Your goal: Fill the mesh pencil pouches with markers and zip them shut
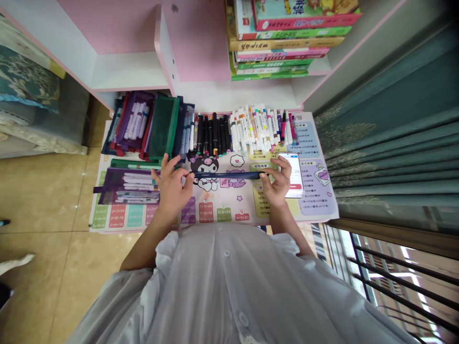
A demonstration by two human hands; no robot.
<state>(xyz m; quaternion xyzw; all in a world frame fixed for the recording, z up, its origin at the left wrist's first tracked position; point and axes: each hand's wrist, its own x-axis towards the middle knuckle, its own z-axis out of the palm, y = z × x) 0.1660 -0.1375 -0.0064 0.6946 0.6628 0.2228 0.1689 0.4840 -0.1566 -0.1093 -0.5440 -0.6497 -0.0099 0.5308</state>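
Note:
A dark blue pouch [227,175], seen edge-on as a thin strip, is stretched between my hands above the printed desk mat. Its left end is pinched by my left hand [174,186], and its right end by my right hand [277,183]. Behind it lie black markers [214,134] and a pile of white markers [254,126]. Mesh pouches, among them a green one [163,129], are stacked at the back left. A purple mesh pouch [116,184] with pens inside lies left of my left hand.
A lit phone [296,179] lies beside and partly under my right hand. Stacked books [283,45] fill the shelf [129,71] unit's right side behind the desk. A teal curtain [387,129] hangs at the right.

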